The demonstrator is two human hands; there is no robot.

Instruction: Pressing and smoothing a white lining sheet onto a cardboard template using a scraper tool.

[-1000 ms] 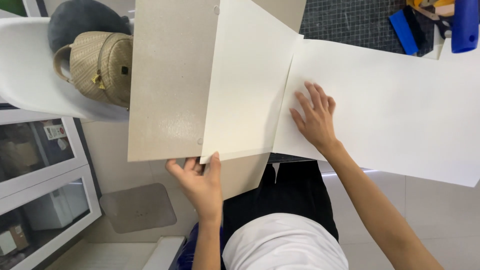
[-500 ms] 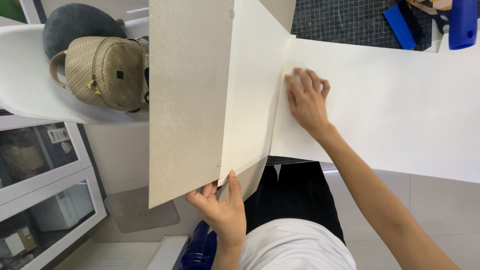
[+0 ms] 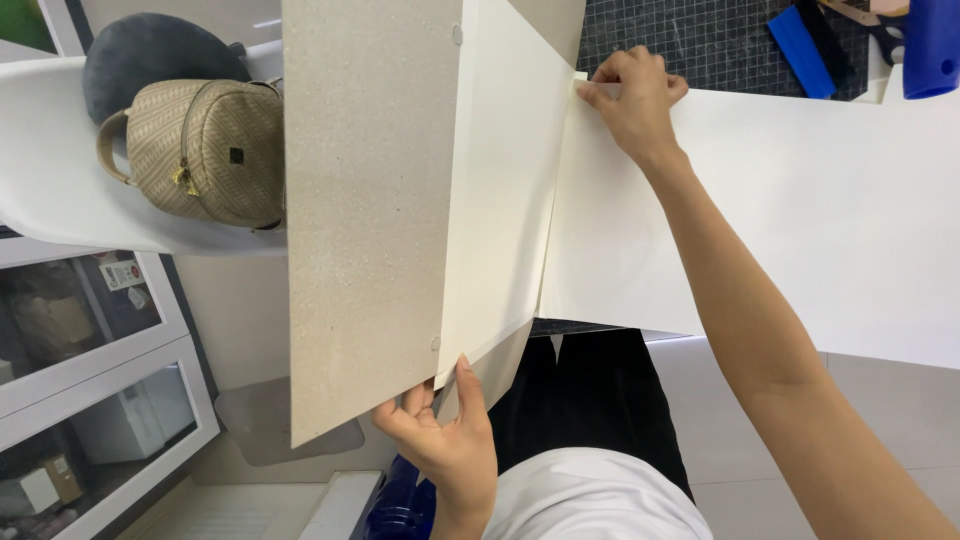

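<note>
Hands (image 3: 445,440) (image 3: 632,98) hold speckled board (image 3: 370,200), press paper (image 3: 800,220)

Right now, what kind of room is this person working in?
Probably a craft workshop or studio. A dark gridded cutting mat lies on the table, blue tools sit at its edge, and the hands work a big white paper sheet against a speckled beige board.
</note>
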